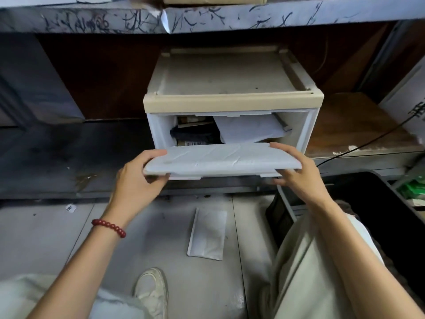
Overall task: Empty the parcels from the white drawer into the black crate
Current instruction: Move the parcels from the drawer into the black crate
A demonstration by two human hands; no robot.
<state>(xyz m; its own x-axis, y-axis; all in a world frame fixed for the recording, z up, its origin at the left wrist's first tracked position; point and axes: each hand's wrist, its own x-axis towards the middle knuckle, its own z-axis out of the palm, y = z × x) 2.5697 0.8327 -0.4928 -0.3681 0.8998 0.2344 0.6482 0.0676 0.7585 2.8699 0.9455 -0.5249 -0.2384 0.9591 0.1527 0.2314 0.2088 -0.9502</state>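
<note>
The white drawer [309,134] stands open under a beige-topped cabinet, beneath a shelf. Inside it lie a white mailer [248,131], dark parcels [193,134] and a barcode label. A flat white parcel [220,160] with creased wrapping lies level across the drawer's front edge. My left hand [135,178] grips the parcel's left end, thumb on top and fingers under it. My right hand [299,176] grips its right end the same way. The black crate [377,199] stands at the right, beside my right knee, partly hidden by my right arm.
A small white envelope [207,233] lies on the grey floor below the drawer. My white shoe [151,288] is near the bottom. A black cable [368,141] crosses the wooden ledge at right. Green packets [414,192] sit beyond the crate.
</note>
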